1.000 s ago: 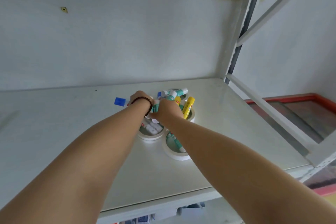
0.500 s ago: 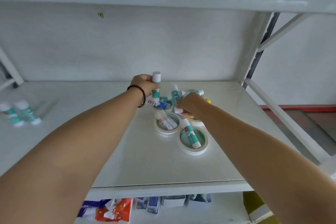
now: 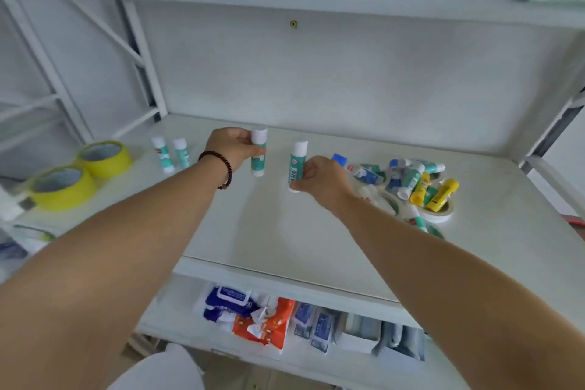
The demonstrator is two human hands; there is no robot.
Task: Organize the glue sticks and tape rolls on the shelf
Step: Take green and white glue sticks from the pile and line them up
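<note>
My left hand point(image 3: 233, 146) grips a green-and-white glue stick point(image 3: 259, 153) upright above the white shelf point(image 3: 285, 231). My right hand point(image 3: 321, 179) holds a second green-and-white glue stick point(image 3: 297, 165), also upright, just to the right of the first. Two more glue sticks point(image 3: 172, 153) stand upright at the back left. On the right lies a pile of glue sticks point(image 3: 411, 180), green, blue and yellow, lying on white tape rolls point(image 3: 441, 215). Two yellow tape rolls point(image 3: 79, 174) sit at the far left.
White uprights and braces frame the shelf on both sides, and another shelf board hangs overhead. The lower shelf holds packets of wipes point(image 3: 250, 313) and small boxes point(image 3: 357, 332). Bare shelf surface lies between the standing sticks and the pile.
Both hands have lifted a glue stick each out of the pile and carried them left, away from it. The view has swung left, bringing the yellow tape rolls into sight.
</note>
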